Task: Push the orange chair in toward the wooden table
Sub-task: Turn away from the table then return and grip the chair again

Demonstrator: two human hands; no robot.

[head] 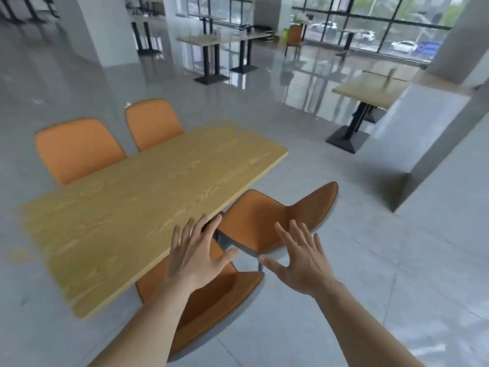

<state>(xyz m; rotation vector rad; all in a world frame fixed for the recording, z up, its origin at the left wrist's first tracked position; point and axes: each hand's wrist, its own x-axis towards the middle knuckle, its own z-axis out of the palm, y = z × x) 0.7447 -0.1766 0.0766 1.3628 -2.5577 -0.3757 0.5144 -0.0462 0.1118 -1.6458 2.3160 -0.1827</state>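
A long wooden table (137,197) stands in the middle of the view. On its near side are two orange chairs. The farther orange chair (267,221) is pulled out and angled away from the table edge. The nearer orange chair (219,300) sits partly under the table, below my arms. My left hand (195,258) hovers with fingers spread above the table edge and the nearer chair. My right hand (299,258) is also spread open in the air, in front of the farther chair's seat. Neither hand touches anything.
Two more orange chairs (76,149) (153,123) are tucked in on the table's far side. Other tables (370,88) (217,41) on black pedestals stand farther off. A white pillar (434,123) rises at right. Glossy grey tiled floor surrounds everything.
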